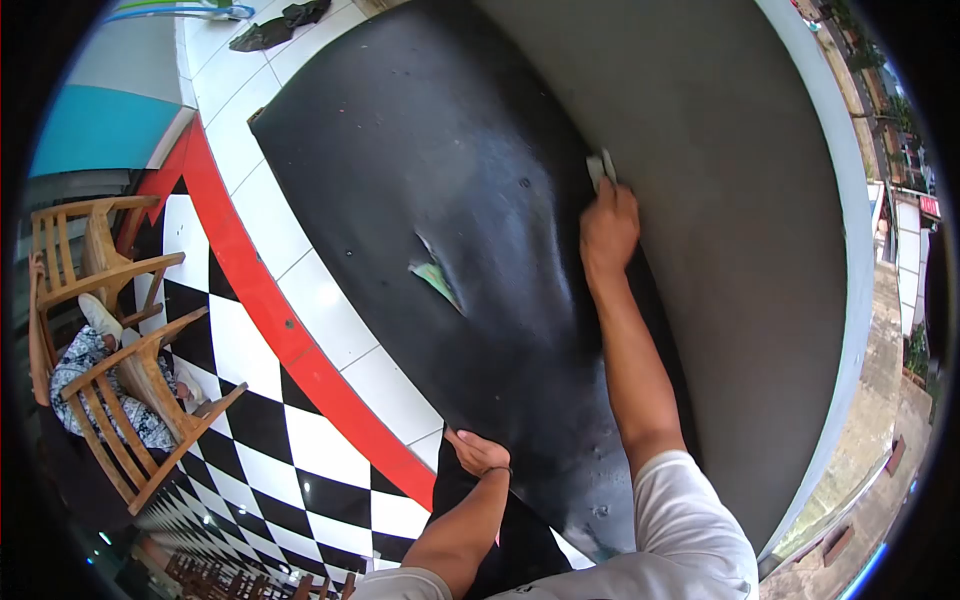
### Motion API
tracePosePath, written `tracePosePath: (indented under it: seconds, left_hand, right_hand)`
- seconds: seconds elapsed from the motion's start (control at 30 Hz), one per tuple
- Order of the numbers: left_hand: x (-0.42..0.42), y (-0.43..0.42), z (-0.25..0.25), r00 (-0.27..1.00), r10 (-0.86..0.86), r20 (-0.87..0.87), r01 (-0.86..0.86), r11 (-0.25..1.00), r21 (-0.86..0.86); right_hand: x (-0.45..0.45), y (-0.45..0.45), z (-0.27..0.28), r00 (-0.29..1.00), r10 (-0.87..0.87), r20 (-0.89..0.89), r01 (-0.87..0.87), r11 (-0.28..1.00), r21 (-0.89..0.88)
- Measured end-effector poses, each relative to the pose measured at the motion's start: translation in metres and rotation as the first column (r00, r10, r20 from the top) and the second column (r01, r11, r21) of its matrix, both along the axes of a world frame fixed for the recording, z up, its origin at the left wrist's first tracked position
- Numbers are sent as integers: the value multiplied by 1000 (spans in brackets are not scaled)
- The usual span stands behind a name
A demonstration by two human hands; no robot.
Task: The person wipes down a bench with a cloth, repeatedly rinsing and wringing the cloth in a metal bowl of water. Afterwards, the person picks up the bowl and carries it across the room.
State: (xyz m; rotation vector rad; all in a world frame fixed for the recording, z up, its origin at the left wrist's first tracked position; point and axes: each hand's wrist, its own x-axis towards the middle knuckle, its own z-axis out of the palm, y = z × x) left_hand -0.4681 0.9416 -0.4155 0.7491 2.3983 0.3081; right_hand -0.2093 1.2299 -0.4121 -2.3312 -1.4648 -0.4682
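A large black padded sheet with a worn, shiny surface lies before me, and a torn slit near its middle shows something pale green. My right hand is closed on a small pale cloth-like piece at the sheet's right edge, against the dark grey panel. At the sheet's lower left edge is my left hand, its fingers together and resting against the border; whether they grip the edge is hidden.
White tiles and a red strip run along the left, beside a black-and-white checkered floor. Wooden chairs stand at far left with a seated person's patterned clothing. A dark crumpled item lies at the top.
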Motion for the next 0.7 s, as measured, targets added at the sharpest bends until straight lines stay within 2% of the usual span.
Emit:
tracePosePath:
  seconds: [0.07, 0.13, 0.2, 0.27, 0.3, 0.37, 0.4, 0.43, 0.47, 0.5, 0.57, 0.6, 0.67, 0.7]
  left_hand:
    - [3, 5, 9, 1000, 14, 24, -13, 1000, -14]
    - [2, 10, 16, 995, 16, 99, -16, 1000, 3]
    - [0, 17, 26, 986, 7, 166, -14, 999, 44]
    - [-22, 10, 12, 962, -133, 238, 110, 988, 108]
    - [-38, 10, 8, 941, -205, 269, 174, 976, 134]
    - [-46, 87, 12, 963, 84, 255, -171, 923, 343]
    - [-59, 136, 10, 970, 53, 239, -164, 865, 474]
    - [-70, 194, 10, 986, 23, 167, -110, 837, 536]
    - [-79, 253, 11, 986, 46, 162, -128, 827, 547]
    - [-83, 309, 8, 965, 127, 230, -234, 813, 533]
    - [-74, 398, 21, 973, 201, 114, -218, 963, 160]
    - [-68, 410, 14, 991, 94, 94, -107, 983, 146]
    - [-57, 413, 23, 994, 94, -59, -91, 995, 49]
    - [-55, 413, 22, 993, 96, -66, -93, 995, 40]
  right_hand:
    - [-10, 65, 2, 998, 61, -5, -61, 998, 14]
    - [-17, 123, 6, 979, 182, -92, -177, 983, 57]
    - [-22, 183, 7, 962, 253, -101, -252, 967, 20]
    - [-19, 209, 11, 957, 281, -69, -284, 958, -41]
    - [-17, 213, 10, 955, 290, -58, -294, 952, -80]
    - [-8, 173, 18, 952, 291, -99, -305, 935, -180]
    - [-6, 140, 25, 934, 341, -102, -352, 928, -120]
    - [0, 111, 22, 958, 280, -58, -286, 929, -236]
    - [6, 79, 24, 962, 270, -44, -273, 930, -245]
    - [7, 51, 27, 970, 241, -25, -238, 931, -275]
    - [3, 25, 26, 989, 151, 11, -141, 947, -288]
    - [2, 36, 25, 994, 110, 11, -103, 959, -263]
    - [-9, 61, 22, 1000, 25, 2, -24, 975, -222]
    - [-15, 79, 17, 998, 54, -21, -57, 985, -160]
